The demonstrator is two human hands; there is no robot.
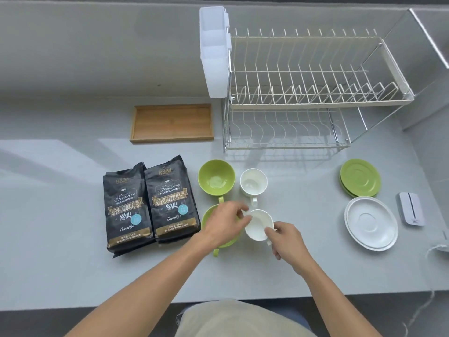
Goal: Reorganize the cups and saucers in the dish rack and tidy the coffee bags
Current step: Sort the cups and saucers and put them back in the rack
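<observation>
A near white cup [259,223] sits on the counter in front of me. My left hand [226,223] pinches its left rim, and my right hand [285,237] holds its right side by the handle. My left hand partly covers a near green cup [227,243]. Behind them stand a far green cup [216,179] and a far white cup [253,182]. Two black coffee bags [126,207] [171,199] lie side by side at the left. Green saucers [360,177] and white saucers [371,223] are stacked at the right. The two-tier dish rack [315,103] holds nothing.
A white cutlery holder [215,49] hangs on the rack's left end. A wooden tray [172,123] lies behind the bags. A small white device [411,207] and a cable [435,249] sit at the far right. The counter's front edge [97,306] runs just before my body.
</observation>
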